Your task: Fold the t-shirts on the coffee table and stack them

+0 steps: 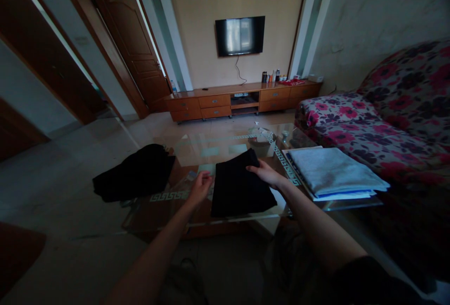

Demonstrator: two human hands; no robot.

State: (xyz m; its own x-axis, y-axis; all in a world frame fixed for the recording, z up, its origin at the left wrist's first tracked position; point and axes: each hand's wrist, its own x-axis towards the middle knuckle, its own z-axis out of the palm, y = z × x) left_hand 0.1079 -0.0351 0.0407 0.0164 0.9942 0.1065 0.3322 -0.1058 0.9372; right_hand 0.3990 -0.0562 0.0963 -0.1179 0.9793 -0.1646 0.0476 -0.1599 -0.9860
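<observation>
A folded black garment (239, 185) lies on the glass coffee table in front of me; its exact kind does not show in the dark cloth. My right hand (264, 173) grips its right edge, thumb on top and the other fingers hidden beneath. Just off the garment's left side is my left hand (201, 185), its fingers curled together with nothing visible in them. To the left, a loose heap of black clothing (137, 173) rests on the table. A stack of folded cloths, with a light grey-blue one (333, 171) on top, sits at the table's right end.
The glass table (161, 211) has a patterned border, and small items show near its far edge. A flowered sofa (393, 126) stands at the right. Farther back are a low wooden TV cabinet (214, 103), a wall-mounted television (240, 36) and a wooden door (130, 37).
</observation>
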